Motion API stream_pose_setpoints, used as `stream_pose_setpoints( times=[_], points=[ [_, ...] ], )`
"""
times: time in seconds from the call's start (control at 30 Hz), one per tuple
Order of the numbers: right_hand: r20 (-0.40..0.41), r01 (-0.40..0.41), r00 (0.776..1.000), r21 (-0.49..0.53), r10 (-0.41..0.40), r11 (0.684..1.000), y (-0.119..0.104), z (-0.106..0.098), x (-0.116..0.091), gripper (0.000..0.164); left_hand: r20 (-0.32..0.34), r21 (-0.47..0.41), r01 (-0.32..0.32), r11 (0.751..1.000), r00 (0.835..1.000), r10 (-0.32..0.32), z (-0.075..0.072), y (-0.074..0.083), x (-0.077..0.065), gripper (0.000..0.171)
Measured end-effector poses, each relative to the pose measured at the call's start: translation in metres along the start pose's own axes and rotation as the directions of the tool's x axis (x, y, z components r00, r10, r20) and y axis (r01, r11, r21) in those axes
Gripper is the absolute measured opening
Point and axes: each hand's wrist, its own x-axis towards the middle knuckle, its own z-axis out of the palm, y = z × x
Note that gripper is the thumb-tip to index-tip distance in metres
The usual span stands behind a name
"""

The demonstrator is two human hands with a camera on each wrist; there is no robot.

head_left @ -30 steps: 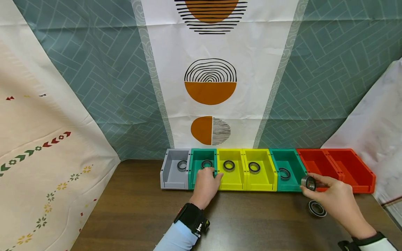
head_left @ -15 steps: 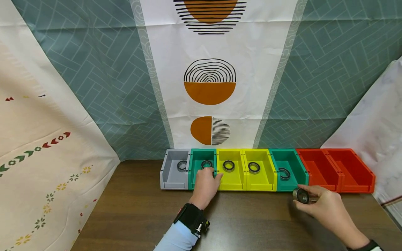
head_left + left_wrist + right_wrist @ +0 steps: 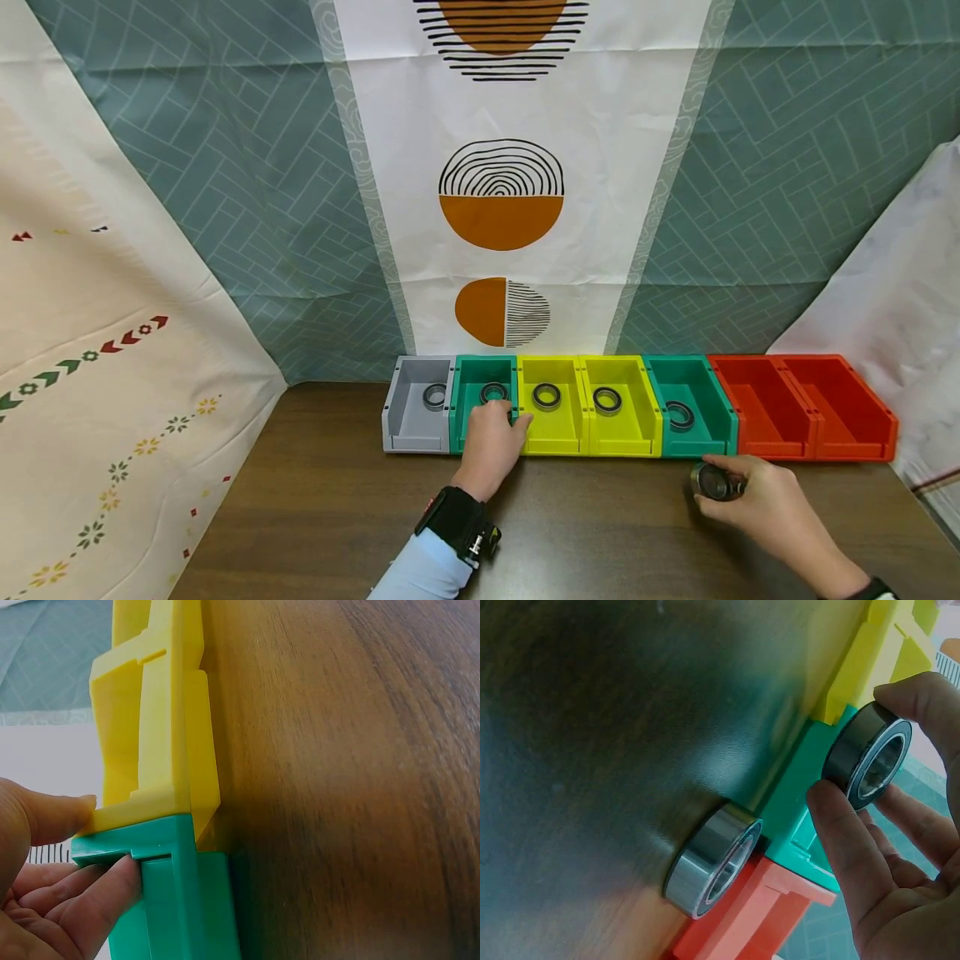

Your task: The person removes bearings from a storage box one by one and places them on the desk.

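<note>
My left hand (image 3: 491,446) pinches the front of the wall where the left green bin (image 3: 169,889) meets a yellow bin (image 3: 169,742). Its thumb lies on the yellow side, its fingers inside the green bin. Between thumb and fingertips my right hand (image 3: 772,504) holds a ball bearing (image 3: 716,482), tilted on edge in front of the right green bin (image 3: 701,446). Below it in the right wrist view, a second ball bearing (image 3: 709,862) lies on the table near a red bin (image 3: 754,907). The right hand mostly hides that one in the head view.
Joined bins run along the back of the table (image 3: 592,533), from a grey bin (image 3: 416,442) at left to two red ones at right. Single bearings lie in the grey, green and yellow bins, such as one bearing (image 3: 547,387). A patterned cloth (image 3: 645,208) hangs behind.
My right hand has moved left and toward the table's front with its bearing, from beside the red bin to before the right green bin. My left hand stays in place.
</note>
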Motion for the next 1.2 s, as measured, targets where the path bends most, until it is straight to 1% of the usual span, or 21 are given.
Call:
stream_pose_setpoints(
  times=[0.23, 0.47, 0.67, 0.97, 1.2],
  points=[
    [0.018, 0.041, 0.999, -0.019, -0.041, 0.999, 0.006, 0.006, 0.002, 0.060, 0.005, 0.004, 0.004, 1.000, 1.000, -0.004, 0.000, 0.000, 0.000, 0.044],
    [0.094, 0.053, 0.994, -0.056, -0.048, 0.997, 0.009, 0.007, 0.002, 0.063, -0.001, 0.004, 0.000, 1.000, 1.000, 0.000, 0.000, 0.000, -0.001, 0.044],
    [0.090, 0.070, 0.994, -0.070, -0.064, 0.995, 0.011, 0.007, 0.001, 0.063, -0.004, 0.005, -0.003, 1.000, 1.000, 0.003, 0.000, -0.001, -0.001, 0.044],
    [0.101, 0.084, 0.992, -0.089, -0.075, 0.993, 0.016, 0.008, 0.003, 0.062, 0.010, 0.000, 0.002, 1.000, 1.000, -0.002, 0.000, 0.000, -0.001, 0.045],
    [0.116, 0.075, 0.991, -0.095, -0.064, 0.993, 0.014, 0.008, 0.003, 0.061, 0.005, 0.004, 0.005, 1.000, 1.000, -0.005, -0.001, 0.001, -0.001, 0.045]
  ],
)
